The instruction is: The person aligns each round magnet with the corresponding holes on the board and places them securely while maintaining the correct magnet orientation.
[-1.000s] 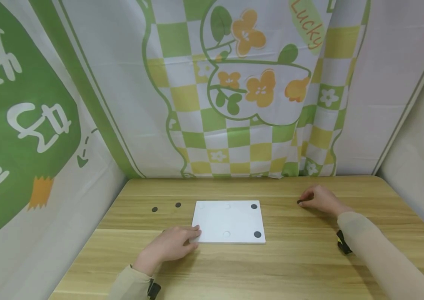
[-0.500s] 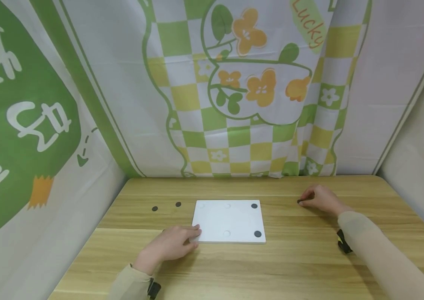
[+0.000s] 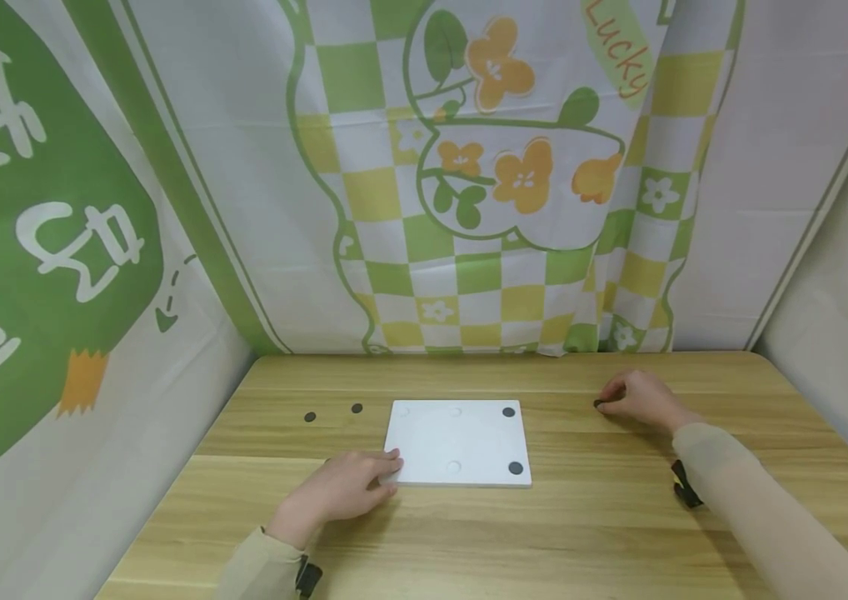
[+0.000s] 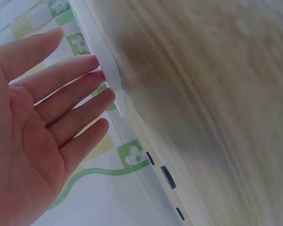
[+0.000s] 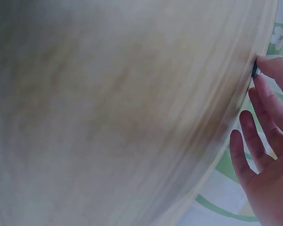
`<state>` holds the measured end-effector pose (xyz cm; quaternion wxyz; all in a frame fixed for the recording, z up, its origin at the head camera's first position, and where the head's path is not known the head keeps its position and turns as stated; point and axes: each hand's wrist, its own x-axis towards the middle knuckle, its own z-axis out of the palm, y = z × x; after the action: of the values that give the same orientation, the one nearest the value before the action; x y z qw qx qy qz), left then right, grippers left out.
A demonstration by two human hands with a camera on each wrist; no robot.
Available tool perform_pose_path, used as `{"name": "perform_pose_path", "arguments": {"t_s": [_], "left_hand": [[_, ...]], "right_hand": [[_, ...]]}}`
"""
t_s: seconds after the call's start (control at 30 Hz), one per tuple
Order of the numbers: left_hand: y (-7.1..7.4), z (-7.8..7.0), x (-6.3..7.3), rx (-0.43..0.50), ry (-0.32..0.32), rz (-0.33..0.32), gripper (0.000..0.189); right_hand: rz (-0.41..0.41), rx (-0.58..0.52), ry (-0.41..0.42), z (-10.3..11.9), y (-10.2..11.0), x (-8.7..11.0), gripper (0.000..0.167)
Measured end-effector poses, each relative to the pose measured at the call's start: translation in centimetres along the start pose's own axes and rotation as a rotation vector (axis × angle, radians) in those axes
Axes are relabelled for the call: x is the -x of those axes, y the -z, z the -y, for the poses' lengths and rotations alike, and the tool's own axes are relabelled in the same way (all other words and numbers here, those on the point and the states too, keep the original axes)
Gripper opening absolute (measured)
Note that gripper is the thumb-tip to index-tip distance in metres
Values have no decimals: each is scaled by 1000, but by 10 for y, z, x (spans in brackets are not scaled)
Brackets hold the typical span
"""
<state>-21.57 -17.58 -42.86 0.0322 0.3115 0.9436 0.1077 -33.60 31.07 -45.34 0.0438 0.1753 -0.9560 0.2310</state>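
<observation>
A white rectangular board lies flat on the wooden table. Two dark round discs sit at its right corners, the upper disc and the lower disc. Faint round marks show elsewhere on its face. My left hand rests at the board's lower left corner; its fingers are extended against the edge in the left wrist view. Right of the board, my right hand pinches a small dark disc between thumb and index finger, at the table surface.
Two loose dark discs lie left of the board, one nearer it and another farther out. In the left wrist view a larger-looking disc is nearest the camera. A patterned curtain hangs behind the table.
</observation>
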Motion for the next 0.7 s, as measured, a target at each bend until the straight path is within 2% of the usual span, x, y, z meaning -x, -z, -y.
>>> {"name": "perform_pose_path", "arguments": {"t_s": [0.17, 0.37, 0.7], "left_hand": [[0, 0, 0, -7, -6, -3, 40], [1, 0, -1, -9, -3, 1, 40], [0, 1, 1, 0, -10, -4, 39]], "right_hand": [[-7, -11, 23, -3, -2, -1, 12], [-23, -31, 95, -9, -6, -4, 9], [-32, 29, 131, -13, -6, -6, 10]]}}
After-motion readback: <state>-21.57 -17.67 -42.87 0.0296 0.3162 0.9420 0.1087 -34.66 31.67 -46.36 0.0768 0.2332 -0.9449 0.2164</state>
